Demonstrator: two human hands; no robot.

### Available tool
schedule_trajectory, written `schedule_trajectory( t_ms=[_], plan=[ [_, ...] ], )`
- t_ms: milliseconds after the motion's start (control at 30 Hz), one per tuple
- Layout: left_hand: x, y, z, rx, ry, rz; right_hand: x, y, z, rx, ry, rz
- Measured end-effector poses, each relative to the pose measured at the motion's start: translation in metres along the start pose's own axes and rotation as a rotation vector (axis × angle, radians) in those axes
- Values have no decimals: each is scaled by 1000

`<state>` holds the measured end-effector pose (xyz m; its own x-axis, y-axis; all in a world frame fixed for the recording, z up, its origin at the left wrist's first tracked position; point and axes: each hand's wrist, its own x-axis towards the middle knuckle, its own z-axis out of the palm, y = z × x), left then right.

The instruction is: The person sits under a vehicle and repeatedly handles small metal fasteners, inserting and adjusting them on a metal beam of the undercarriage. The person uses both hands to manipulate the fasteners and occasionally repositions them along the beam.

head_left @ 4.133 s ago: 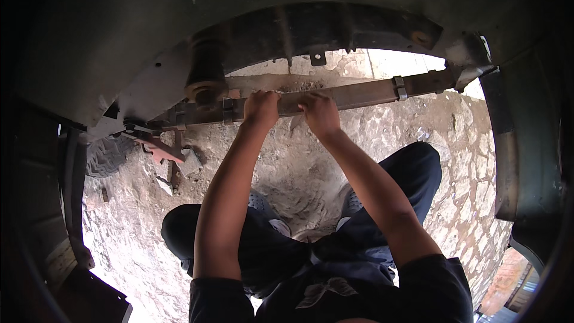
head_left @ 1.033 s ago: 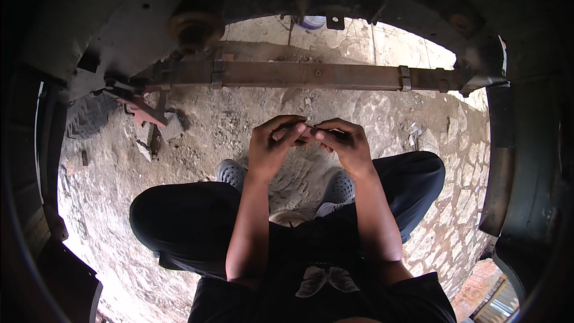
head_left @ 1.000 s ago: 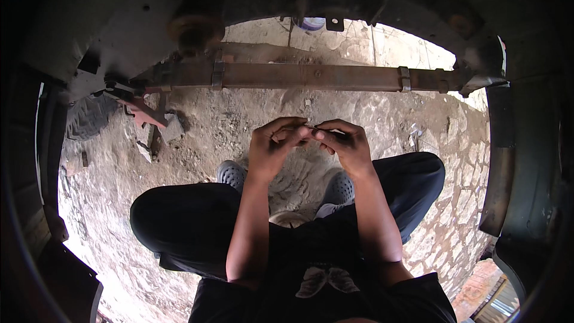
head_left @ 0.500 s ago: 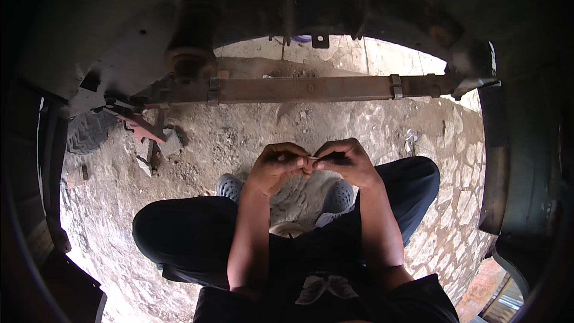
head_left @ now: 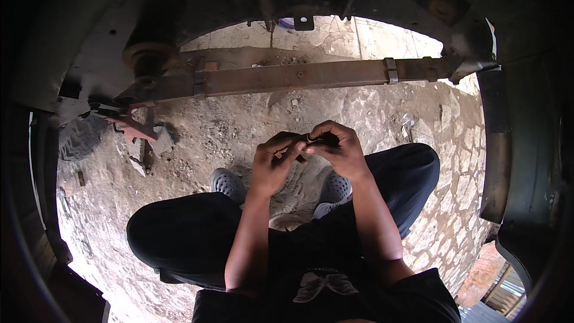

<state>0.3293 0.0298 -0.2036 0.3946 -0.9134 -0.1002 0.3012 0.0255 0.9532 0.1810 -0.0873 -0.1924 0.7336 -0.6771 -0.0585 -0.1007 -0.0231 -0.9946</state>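
Observation:
My left hand (head_left: 272,164) and my right hand (head_left: 341,153) meet in front of me, above the ground between my shoes. Both are closed, with thumbs and fingertips pinched together around a small, thin piece (head_left: 308,139). It is mostly covered by the fingers, and its kind cannot be made out. Beyond the hands, a long rusty leaf spring (head_left: 257,79) with metal clamps runs across the view. Neither hand touches it.
Dark vehicle bodywork (head_left: 526,143) surrounds me. A shock absorber (head_left: 149,54) hangs at the upper left. Below it are a red metal stand (head_left: 136,130), a stone block (head_left: 162,141) and a tyre (head_left: 82,137). My grey clogs (head_left: 227,184) rest on rough, stony ground (head_left: 197,161).
Both hands have risen slightly away from me, and their fingers have shifted around the small piece. The view has tilted a little, so the leaf spring sits higher and more slanted.

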Motion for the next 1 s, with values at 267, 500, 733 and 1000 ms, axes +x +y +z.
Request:
schedule_trajectory(
  t_ms=[267,500,733,1000],
  plan=[
    [3,-28,-3,-179,41,-36,-2,8,18,-19,154,-72],
    [38,-17,-5,57,346,-160,19,4,30,-185,397,55],
    [123,18,-60,989,459,481,123,-1,2,-751,218,-213],
    [164,14,-97,1535,-6,189,158,14,13,-932,15,-132]
  ],
)
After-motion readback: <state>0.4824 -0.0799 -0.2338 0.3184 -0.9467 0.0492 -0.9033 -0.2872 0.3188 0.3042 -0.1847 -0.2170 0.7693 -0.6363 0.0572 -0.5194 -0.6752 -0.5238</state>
